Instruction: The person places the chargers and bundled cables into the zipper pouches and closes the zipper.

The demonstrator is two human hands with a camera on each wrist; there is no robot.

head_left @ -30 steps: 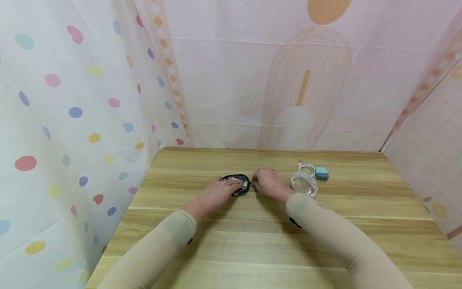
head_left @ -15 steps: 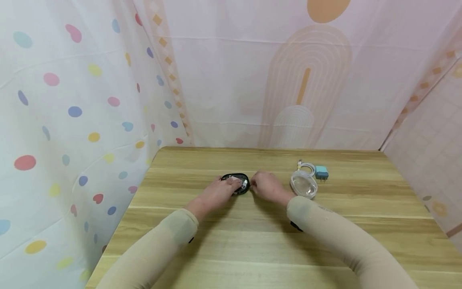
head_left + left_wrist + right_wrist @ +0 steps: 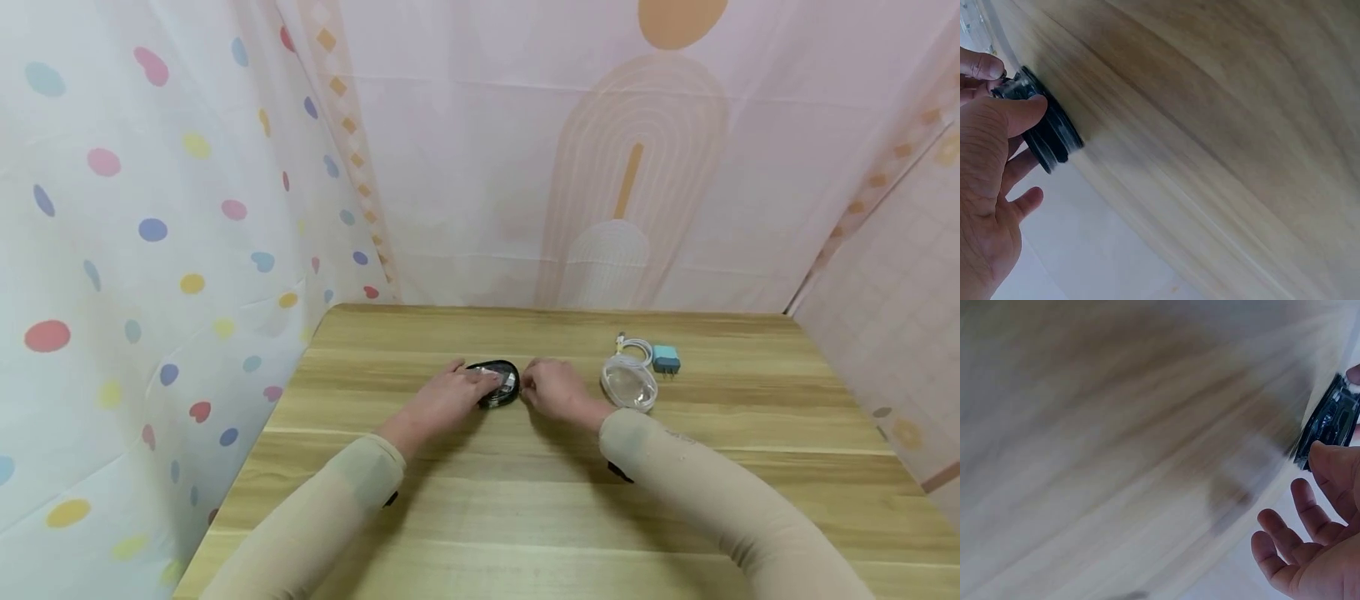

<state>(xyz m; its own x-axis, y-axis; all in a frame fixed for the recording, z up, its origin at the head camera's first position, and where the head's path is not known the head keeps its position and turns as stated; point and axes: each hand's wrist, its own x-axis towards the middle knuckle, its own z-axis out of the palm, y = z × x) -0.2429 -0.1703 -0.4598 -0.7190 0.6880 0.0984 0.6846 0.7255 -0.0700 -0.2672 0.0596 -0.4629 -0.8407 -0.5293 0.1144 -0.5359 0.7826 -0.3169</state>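
Observation:
A black oval case (image 3: 509,388) with a clear top lies on the wooden table, a small white piece showing through it. My left hand (image 3: 453,393) holds it from the left, thumb on the near side and fingers over the top. In the left wrist view the left thumb presses on the dark case (image 3: 1054,134), which has two raised rims. At the right end of the case, my right hand (image 3: 553,388) pinches its edge between thumb and index finger. The other right-hand fingers (image 3: 1307,509) are loosely curled, off the case. The left palm hides part of the case.
To the right on the wooden table (image 3: 480,517) lies a clear round case with a white rim (image 3: 628,385). A coiled white cable (image 3: 637,346) touches its far side. Beside the cable sits a blue plug adapter (image 3: 665,359). Patterned curtains (image 3: 480,167) stand behind and left.
The black case has tipped slightly and shifted a little under my left hand. My right hand stays at its right end, a touch lower than a second ago.

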